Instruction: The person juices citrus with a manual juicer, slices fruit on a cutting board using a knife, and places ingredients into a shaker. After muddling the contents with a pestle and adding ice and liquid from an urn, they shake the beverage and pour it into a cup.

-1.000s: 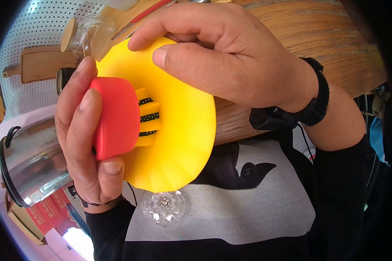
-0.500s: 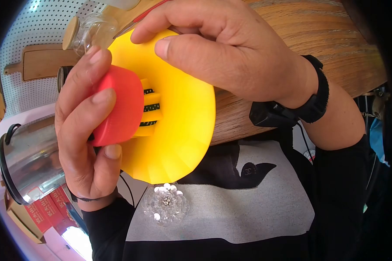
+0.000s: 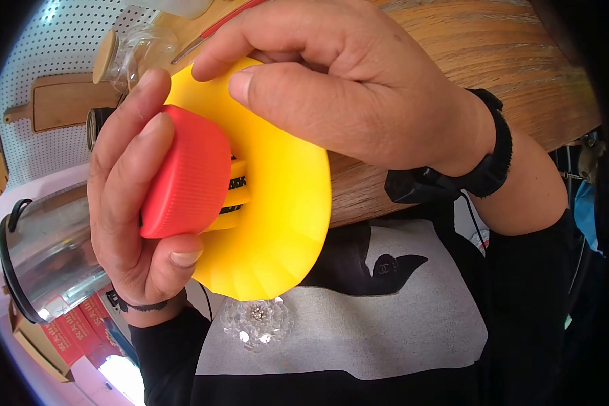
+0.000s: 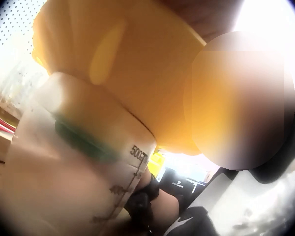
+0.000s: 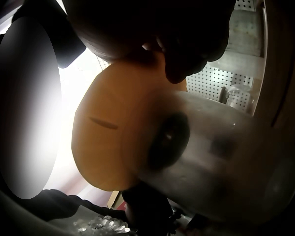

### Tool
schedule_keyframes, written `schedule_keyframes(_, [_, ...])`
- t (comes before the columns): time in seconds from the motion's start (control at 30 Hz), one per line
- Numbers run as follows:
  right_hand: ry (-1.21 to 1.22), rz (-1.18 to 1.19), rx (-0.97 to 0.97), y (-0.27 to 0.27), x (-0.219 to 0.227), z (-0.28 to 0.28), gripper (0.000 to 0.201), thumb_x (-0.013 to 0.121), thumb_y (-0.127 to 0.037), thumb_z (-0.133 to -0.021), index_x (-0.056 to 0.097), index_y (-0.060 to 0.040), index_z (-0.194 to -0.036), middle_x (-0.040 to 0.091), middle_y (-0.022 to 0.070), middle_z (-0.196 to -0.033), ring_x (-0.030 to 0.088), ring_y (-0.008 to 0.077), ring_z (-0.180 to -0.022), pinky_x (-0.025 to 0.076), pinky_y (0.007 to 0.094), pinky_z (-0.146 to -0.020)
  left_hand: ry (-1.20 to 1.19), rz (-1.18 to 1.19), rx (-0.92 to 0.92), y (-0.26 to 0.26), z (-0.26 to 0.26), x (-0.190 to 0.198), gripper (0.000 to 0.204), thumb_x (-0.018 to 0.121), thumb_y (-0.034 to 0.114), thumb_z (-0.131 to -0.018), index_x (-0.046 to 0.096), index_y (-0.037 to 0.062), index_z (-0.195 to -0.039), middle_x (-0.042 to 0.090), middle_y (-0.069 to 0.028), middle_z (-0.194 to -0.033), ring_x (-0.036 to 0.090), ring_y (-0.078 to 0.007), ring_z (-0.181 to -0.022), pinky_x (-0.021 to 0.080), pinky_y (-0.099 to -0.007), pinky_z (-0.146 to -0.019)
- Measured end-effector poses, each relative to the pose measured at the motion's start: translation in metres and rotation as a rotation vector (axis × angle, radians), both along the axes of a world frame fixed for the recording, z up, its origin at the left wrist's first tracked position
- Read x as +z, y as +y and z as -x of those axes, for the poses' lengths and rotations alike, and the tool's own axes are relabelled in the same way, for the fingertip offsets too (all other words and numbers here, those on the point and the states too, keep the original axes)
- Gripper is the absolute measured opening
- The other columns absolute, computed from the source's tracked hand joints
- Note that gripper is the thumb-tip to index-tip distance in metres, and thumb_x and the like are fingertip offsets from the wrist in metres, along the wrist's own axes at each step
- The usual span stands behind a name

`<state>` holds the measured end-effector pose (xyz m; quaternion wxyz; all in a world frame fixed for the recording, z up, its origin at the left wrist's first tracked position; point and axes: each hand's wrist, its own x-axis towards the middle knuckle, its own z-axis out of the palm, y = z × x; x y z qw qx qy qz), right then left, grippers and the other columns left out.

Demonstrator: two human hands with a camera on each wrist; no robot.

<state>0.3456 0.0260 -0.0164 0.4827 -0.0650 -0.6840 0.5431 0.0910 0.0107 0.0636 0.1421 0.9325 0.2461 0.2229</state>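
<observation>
In the head view my left hand [image 3: 125, 196] grips a ribbed red cap [image 3: 189, 176], fingers along its far side and thumb at its lower edge. The cap sits tilted over the centre of a wide yellow funnel [image 3: 284, 196], where yellow ribs with dark speckled gaps show beside it. My right hand [image 3: 358, 88] holds the funnel's upper rim, thumb over the inner face and index fingertip at the edge. Both wrist views show a clear measuring cup [image 4: 73, 172] with printed marks against the funnel's underside. Something dark green [image 5: 172, 140] shows through the cup wall.
A glass jar [image 3: 142, 57] and a wooden board [image 3: 74, 101] are at the far left, near a metal canister [image 3: 54, 250]. Red-handled scissors or a knife [image 3: 230, 20] lie at the back. The wooden table [image 3: 494, 61] extends right. A clear sequined flower [image 3: 257, 318] is on the person's front.
My left hand and the red cap have turned and tilted over the funnel, moving up and then partly back down. The funnel rocked slightly; my right hand kept its hold.
</observation>
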Motion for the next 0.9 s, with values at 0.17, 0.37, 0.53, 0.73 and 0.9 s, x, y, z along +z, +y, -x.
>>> schedule_keyframes(0.17, [-0.030,-0.011,-0.104,-0.002,-0.001,0.007,0.032,0.054,-0.018,-0.094,0.056,0.0030,-0.118,0.060,0.0088,-0.088,0.058,0.0144,-0.078,0.048,0.0247,-0.070,0.093,-0.035,-0.012,-0.007,0.006,0.012,0.059,0.049,0.056,-0.093,0.053,0.0114,-0.132,0.045,-0.0232,-0.141,0.045,-0.0387,-0.130,0.038,-0.0449,-0.108])
schedule_keyframes(0.37, [-0.066,-0.030,-0.216,-0.008,-0.005,0.010,0.031,0.054,-0.017,-0.095,0.057,0.0024,-0.118,0.061,0.0082,-0.088,0.059,0.0133,-0.078,0.048,0.0239,-0.070,0.106,-0.086,-0.120,-0.014,0.007,0.018,0.047,0.045,0.045,-0.097,0.052,0.0157,-0.133,0.047,-0.0241,-0.138,0.046,-0.0416,-0.128,0.041,-0.0474,-0.105])
schedule_keyframes(0.53, [-0.094,-0.045,-0.320,-0.013,-0.006,0.015,0.030,0.053,-0.017,-0.095,0.058,0.0019,-0.118,0.062,0.0077,-0.088,0.060,0.0124,-0.079,0.048,0.0232,-0.070,0.000,-0.031,-0.015,-0.017,0.002,0.001,0.052,0.044,0.049,-0.097,0.046,0.0178,-0.138,0.039,-0.0247,-0.144,0.044,-0.0410,-0.130,0.040,-0.0464,-0.106])
schedule_keyframes(0.73, [-0.123,-0.076,-0.426,-0.023,-0.009,0.014,0.029,0.053,-0.016,-0.096,0.059,0.0014,-0.118,0.064,0.0071,-0.089,0.061,0.0113,-0.079,0.049,0.0225,-0.070,-0.011,-0.026,-0.029,-0.004,0.005,-0.006,0.053,0.046,0.052,-0.096,0.045,0.0202,-0.138,0.039,-0.0245,-0.144,0.044,-0.0395,-0.130,0.039,-0.0459,-0.106])
schedule_keyframes(0.9, [-0.179,-0.045,-0.416,-0.020,0.004,0.017,0.030,0.052,-0.015,-0.096,0.058,0.0015,-0.120,0.064,0.0074,-0.094,0.061,0.0120,-0.084,0.049,0.0230,-0.075,0.112,-0.045,-0.099,-0.001,0.006,0.008,0.047,0.051,0.045,-0.095,0.050,0.0158,-0.133,0.043,-0.0232,-0.141,0.044,-0.0399,-0.130,0.035,-0.0477,-0.108])
